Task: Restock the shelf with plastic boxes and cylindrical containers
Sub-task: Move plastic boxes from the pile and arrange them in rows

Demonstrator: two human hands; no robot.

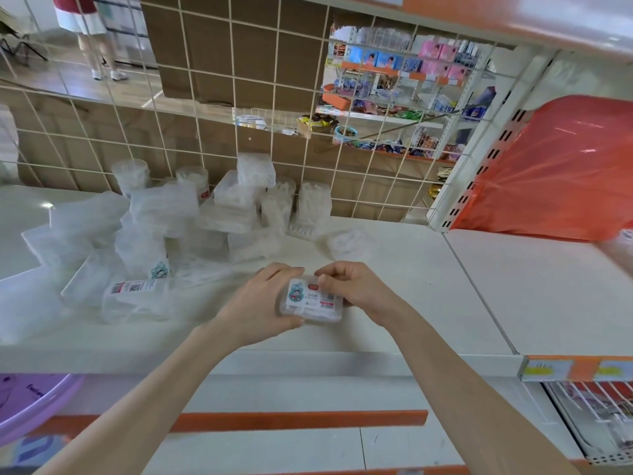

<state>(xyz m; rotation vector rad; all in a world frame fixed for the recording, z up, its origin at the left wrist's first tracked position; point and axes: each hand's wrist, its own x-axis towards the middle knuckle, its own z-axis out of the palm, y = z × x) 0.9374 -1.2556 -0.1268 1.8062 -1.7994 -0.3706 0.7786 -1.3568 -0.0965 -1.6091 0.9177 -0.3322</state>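
While my left hand [260, 303] curls round the left end of a small labelled plastic box [310, 301] and my right hand [352, 289] pinches its right end in bent fingers [329, 274], I've got it at the front of the white shelf [428, 269], not yet lined up with anything. Further back on the left, clear boxes and cylindrical containers [130, 174] sit in a jumbled pile [191, 217] against the wire grid [239, 97], a few stacked and many tipped, so I'd call the restock partway, with sorting still to do. All that clear plastic blurs into the white, so I can't count pieces, and my hands hide whether the box is touching the shelf.
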